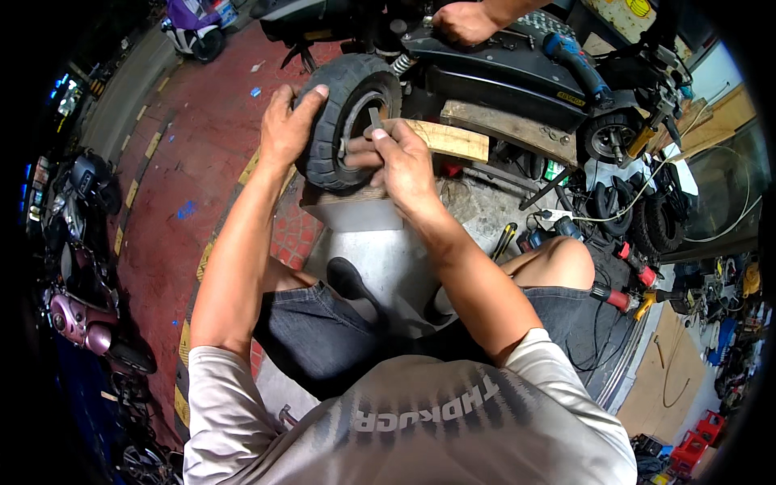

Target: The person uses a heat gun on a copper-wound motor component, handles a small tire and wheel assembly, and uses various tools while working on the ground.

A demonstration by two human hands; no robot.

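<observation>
A small wheel with a chunky black tyre (327, 129) stands upright in front of me, its open rim turned to the right. My left hand (287, 128) holds the tyre from its left side, thumb over the tread; the other fingers are partly hidden. Close to the rim, my right hand (396, 158) pinches a short, flat grey strip (374, 118), apparently metal, between thumb and fingers. Its lower fingers reach toward the wheel's rim and are slightly blurred. Below the tyre is a grey box-like block (356, 214).
Another person's hand (465, 23) rests on a black scooter (501, 77) ahead. A blue power tool (575, 66) lies on it. A wooden plank (449, 139) juts beside my right hand. A yellow-black utility knife (505, 238) lies on the floor; red tools (614, 297) lie right.
</observation>
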